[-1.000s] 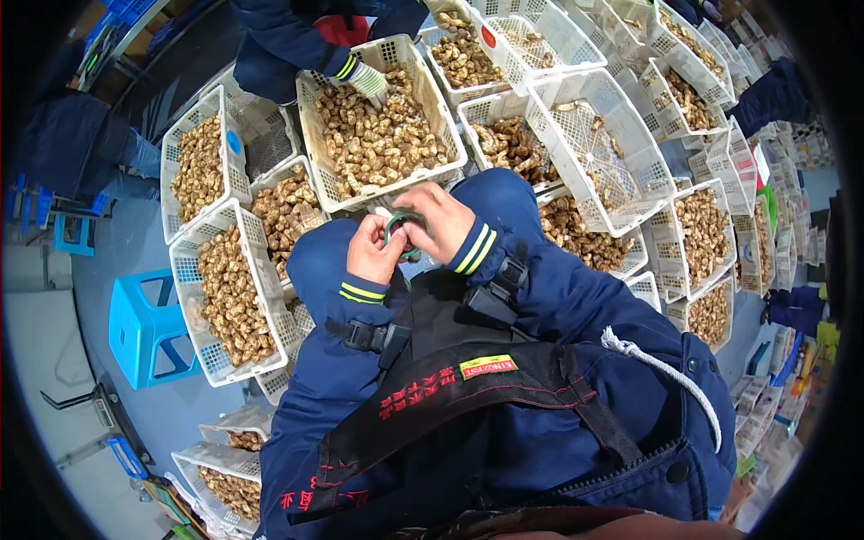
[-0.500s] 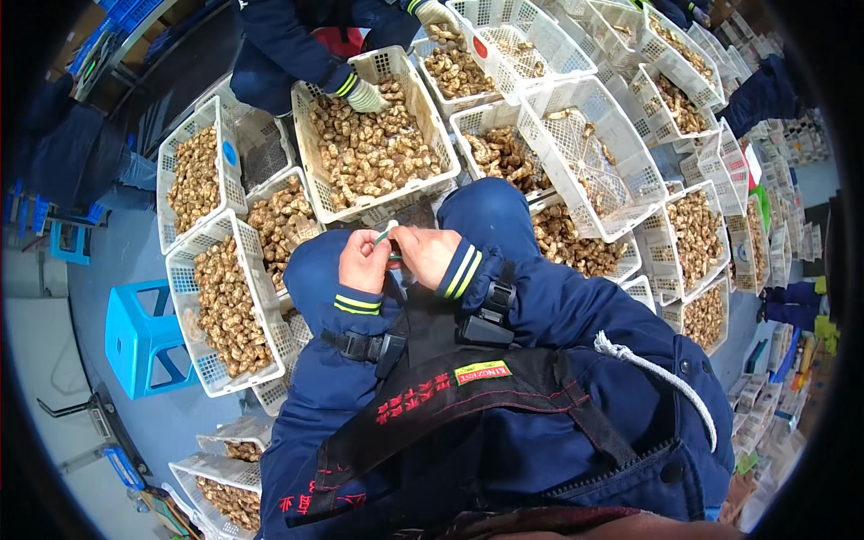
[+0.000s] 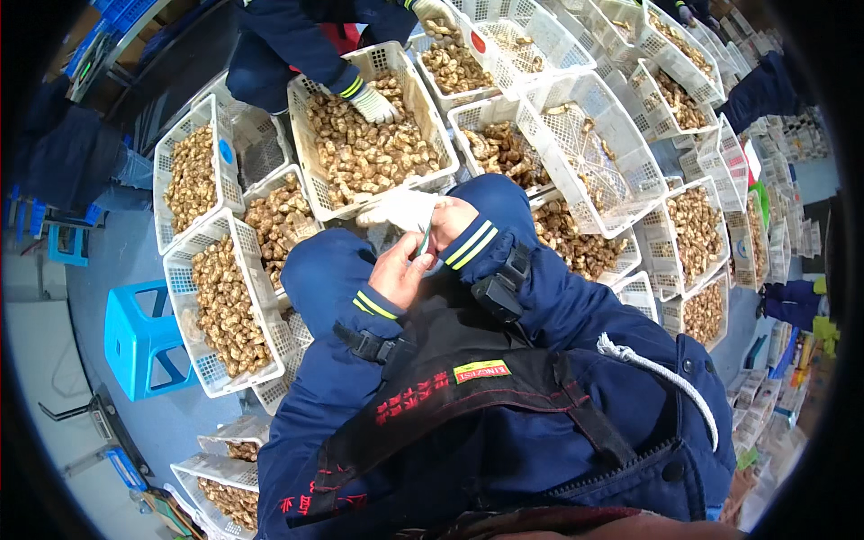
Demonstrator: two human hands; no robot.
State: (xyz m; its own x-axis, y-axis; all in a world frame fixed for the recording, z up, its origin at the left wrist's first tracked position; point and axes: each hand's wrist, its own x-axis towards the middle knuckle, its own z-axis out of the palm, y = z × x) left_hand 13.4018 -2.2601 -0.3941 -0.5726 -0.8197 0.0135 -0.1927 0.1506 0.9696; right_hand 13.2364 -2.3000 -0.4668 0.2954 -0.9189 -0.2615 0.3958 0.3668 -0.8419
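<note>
In front of my knees, my left hand (image 3: pixel 401 274) is closed in a pinch at a thin green strip (image 3: pixel 424 236), which looks like the edge of a white glove (image 3: pixel 402 209). The glove reaches to the left from my right hand (image 3: pixel 452 222). The bare back of my right hand and its wrist show, but its fingers are hidden by the glove. Whether they are inside it I cannot tell. Just beyond the glove stands a white crate (image 3: pixel 337 214) full of knobbly brown roots or tubers (image 3: pixel 373 162).
A co-worker's gloved hand (image 3: pixel 374 106) lies on the roots in that crate; their other glove (image 3: pixel 436 16) is farther back. Filled white crates (image 3: pixel 234 297) stand at my left, stacked crates (image 3: pixel 598 148) at my right. A blue stool (image 3: pixel 144 333) is farther left.
My hands have shifted right, the right one farther away and the left one nearer. The white glove now shows spread out to the left. The co-worker's hand has moved slightly within the crate.
</note>
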